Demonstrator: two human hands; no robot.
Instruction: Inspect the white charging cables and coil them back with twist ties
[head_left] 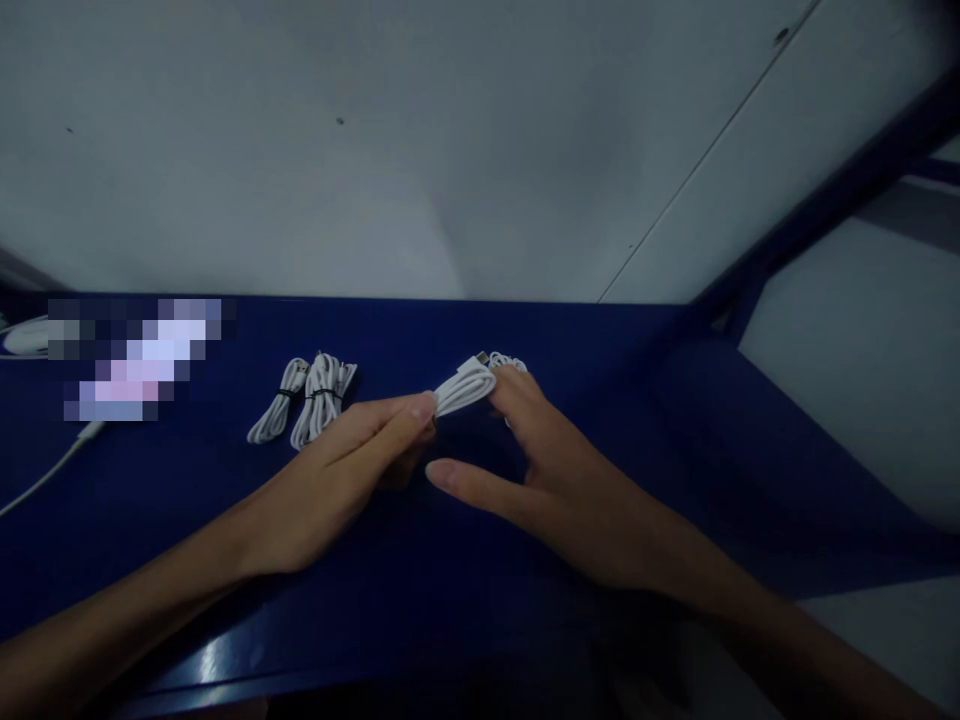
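My left hand [375,435] pinches a coiled white cable [466,386] between thumb and fingers, and a connector shows at the coil's upper end. To its right, my right hand [536,450] has its thumb spread away from the fingers. Those fingers are at the far end of the held coil, and whether they press on it is unclear. Behind them another white cable coil [508,361] lies on the blue table, partly hidden. Left of my left hand rest white cable bundles [322,395] with black ties, beside a smaller tied bundle [283,402].
A blurred-out bright object [150,360] lies on the blue table [420,600] at the left, with a white cord [45,480] running from it. A white item [30,337] sits at the far left. Behind the table stands a grey wall [375,180]; blue framing [795,230] rises at the right.
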